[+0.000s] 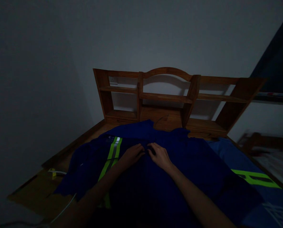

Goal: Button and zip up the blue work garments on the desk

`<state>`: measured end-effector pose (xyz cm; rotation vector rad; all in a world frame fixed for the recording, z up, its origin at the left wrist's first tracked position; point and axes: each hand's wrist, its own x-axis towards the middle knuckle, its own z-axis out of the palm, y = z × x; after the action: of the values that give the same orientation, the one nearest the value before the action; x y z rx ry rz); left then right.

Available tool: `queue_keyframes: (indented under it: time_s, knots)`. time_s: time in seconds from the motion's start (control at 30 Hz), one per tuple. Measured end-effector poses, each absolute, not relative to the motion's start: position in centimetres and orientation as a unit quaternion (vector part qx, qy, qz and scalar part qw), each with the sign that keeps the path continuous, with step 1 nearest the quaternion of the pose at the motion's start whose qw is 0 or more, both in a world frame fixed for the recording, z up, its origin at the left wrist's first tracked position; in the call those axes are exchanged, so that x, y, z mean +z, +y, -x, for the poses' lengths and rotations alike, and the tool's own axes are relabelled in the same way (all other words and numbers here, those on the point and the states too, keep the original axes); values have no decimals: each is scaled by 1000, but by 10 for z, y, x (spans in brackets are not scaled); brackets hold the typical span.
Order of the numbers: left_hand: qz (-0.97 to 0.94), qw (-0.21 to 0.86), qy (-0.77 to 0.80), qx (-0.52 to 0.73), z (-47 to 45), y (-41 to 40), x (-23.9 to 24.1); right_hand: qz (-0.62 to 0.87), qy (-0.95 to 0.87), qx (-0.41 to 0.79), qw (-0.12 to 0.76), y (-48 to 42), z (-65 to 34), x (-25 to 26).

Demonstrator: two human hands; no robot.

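Observation:
A dark blue work jacket lies spread over the bed in dim light. On its left part runs a yellow-green reflective strip with a grey band in it. My left hand rests at the middle of the jacket, its fingers curled and closed on the cloth. Close beside it, my right hand is closed the same way, thumb and fingers pinching the cloth. A narrow gap parts the fingertips of the two hands. Whatever small part lies between the fingers is too dark to make out.
Beyond the jacket stands a wooden headboard with open shelves, against a pale wall. To the right lies blue cloth with another yellow-green strip. A white cable runs at the lower left. A dark curtain hangs far right.

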<state>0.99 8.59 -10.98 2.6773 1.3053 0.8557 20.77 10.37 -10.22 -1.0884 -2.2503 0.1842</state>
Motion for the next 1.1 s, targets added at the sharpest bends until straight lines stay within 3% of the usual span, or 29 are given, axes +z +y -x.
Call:
queue_keyframes:
  time_s: [0.23, 0.4, 0.63, 1.1]
  knots:
    - [-856, 0, 440, 270, -9, 84, -109, 352, -911, 109, 185, 111, -262, -76]
    - [-884, -61, 406, 225, -27, 92, -87, 371, -894, 209, 138, 129, -329, -67]
    - [-946, -64, 276, 154, -98, 129, -70, 348, -860, 297, 225, 146, -359, -86]
    - [-932, 126, 260, 218, -109, 155, -106, 328, -853, 259, 314, 150, -344, -99]
